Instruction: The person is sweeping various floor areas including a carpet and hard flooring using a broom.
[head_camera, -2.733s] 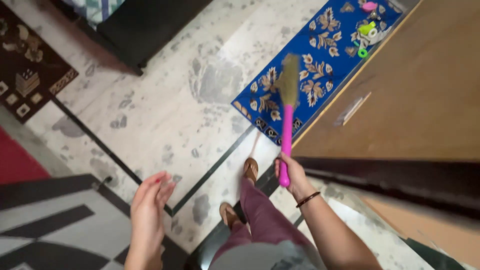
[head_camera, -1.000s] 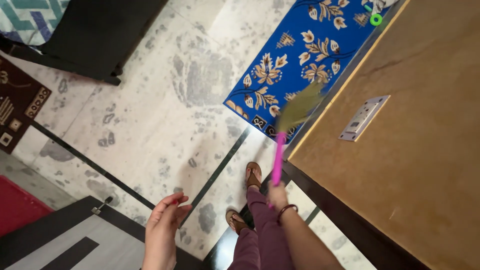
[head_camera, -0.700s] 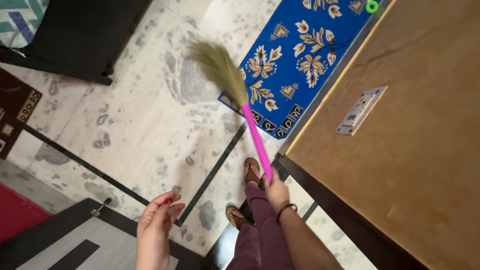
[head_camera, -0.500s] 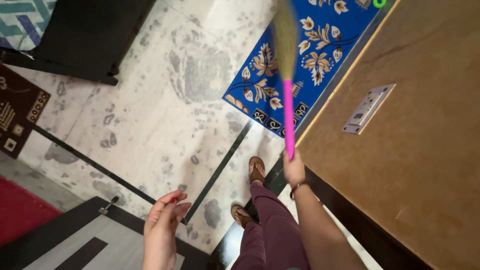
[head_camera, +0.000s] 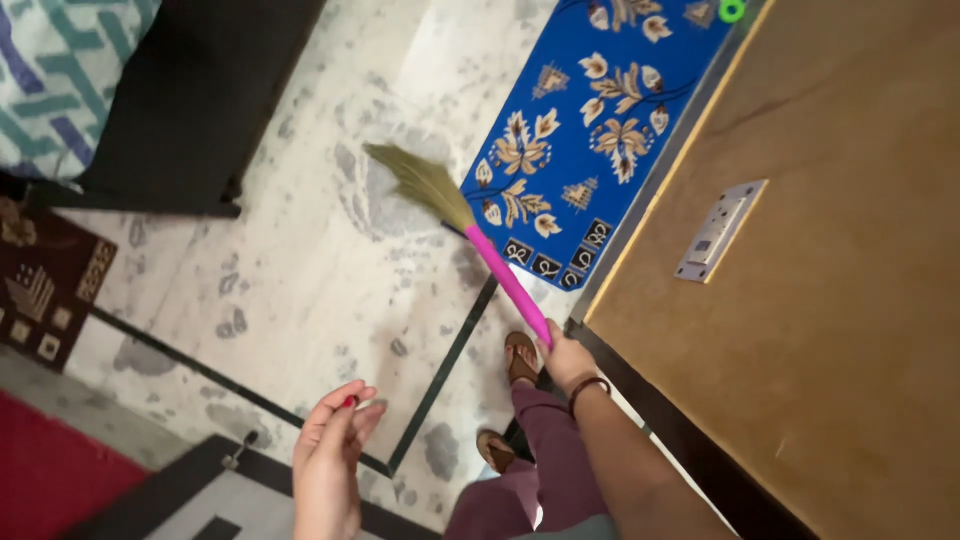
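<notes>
At the far left lie one red mat (head_camera: 45, 465) in the lower corner and one dark brown patterned rug (head_camera: 45, 290) above it, with a teal-and-white patterned cover (head_camera: 60, 70) on a black furniture base (head_camera: 200, 100) at the top. The left hand (head_camera: 330, 455) hovers over the marbled floor (head_camera: 300, 270), empty, fingers loosely together and pointing upward, palm turned inward. Toward the middle, one broom (head_camera: 470, 235) slants across the floor: its straw head rests on the grey patch of the floor just beside the blue floral rug (head_camera: 590, 130), and its pink handle runs down to the right hand (head_camera: 568, 358), which grips the handle's end in a closed fist, a dark bangle at the wrist. Two brown sandals (head_camera: 520, 355) show below. One green ring (head_camera: 733, 10) lies at the rug's top edge. At right, a tan wall (head_camera: 850, 330) carries one rectangular white switch plate (head_camera: 718, 230).
</notes>
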